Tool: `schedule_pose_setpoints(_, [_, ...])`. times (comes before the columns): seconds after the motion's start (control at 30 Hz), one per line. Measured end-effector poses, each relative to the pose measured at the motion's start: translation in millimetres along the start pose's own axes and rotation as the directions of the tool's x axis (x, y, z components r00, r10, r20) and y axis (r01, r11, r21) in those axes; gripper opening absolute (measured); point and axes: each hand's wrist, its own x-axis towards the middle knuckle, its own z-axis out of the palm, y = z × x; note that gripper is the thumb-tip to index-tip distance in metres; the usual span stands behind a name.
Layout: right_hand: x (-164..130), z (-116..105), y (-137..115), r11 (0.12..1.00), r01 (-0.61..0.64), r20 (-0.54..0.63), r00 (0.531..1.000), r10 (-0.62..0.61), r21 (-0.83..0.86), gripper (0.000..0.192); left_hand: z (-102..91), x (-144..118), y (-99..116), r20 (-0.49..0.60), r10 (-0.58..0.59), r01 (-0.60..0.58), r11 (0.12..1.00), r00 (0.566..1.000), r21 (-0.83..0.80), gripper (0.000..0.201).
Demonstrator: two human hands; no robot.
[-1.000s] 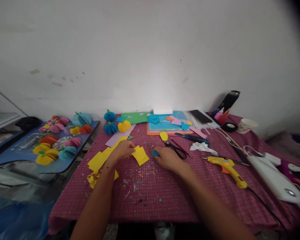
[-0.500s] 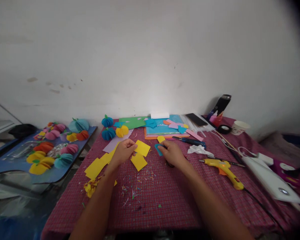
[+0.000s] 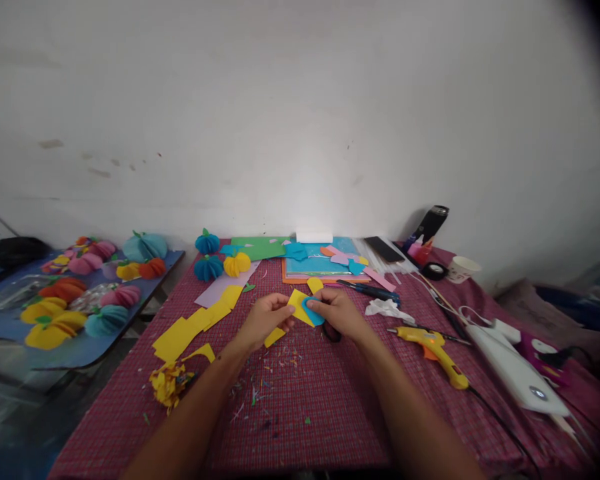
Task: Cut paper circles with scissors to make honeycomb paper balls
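Note:
My left hand pinches a yellow paper square by its left edge, above the table. With thumb and fingers, my right hand presses a small blue rounded paper piece over the right part of that square. A dark loop, perhaps a scissors handle, shows under my right hand; I cannot tell whether it is held. Another yellow piece lies below my left hand. A yellow rounded cutout rests just beyond both hands.
Yellow sheets and crumpled yellow scraps lie left. Paper pumpkins stand at the back left, more on a blue side table. Right are a glue gun, a utility-knife-like tool, tissue and a white power bank.
My hands have come together. The yellow square in my left hand now meets the blue piece in my right hand. The view has shifted slightly.

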Motion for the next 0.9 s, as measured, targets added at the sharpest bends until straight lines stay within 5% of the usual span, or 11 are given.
schedule_pose_setpoints(0.43, [-0.9, -1.8, 1.4, 0.996, 0.060, 0.053, 0.997, -0.057, -0.059, 0.029, -0.6, -0.2, -5.3, 0.083, -0.077, 0.079, 0.997, 0.994, -0.024, 0.034])
schedule_pose_setpoints(0.9, [-1.6, 5.4, -0.6, 0.866, 0.280, 0.127, 0.960, -0.250, -0.413, 0.028, -0.4, -1.3, -5.6, 0.174, -0.117, 0.127, 0.991, 0.978, -0.047, 0.030])
